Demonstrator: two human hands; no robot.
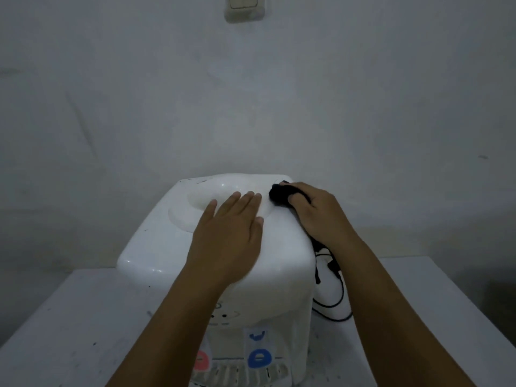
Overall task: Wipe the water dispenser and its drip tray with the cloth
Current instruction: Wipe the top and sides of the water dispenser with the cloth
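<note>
A white water dispenser (156, 247) stands on a table in front of me, its round bottle well at the top. My left hand (229, 233) lies flat on the top surface with straight fingers reaching the well's rim. My right hand (315, 213) grips a black cloth (279, 195) and holds it against the top's back right corner. A red tap (201, 360) and a blue tap (259, 358) show at the front, with the slotted drip tray (240, 374) below them at the frame's bottom edge.
The dispenser sits on a white table (69, 317) against a pale wall (251, 93). A black power cord (332, 291) hangs and loops on the table at the dispenser's right side. A wall switch (244, 7) is mounted high above.
</note>
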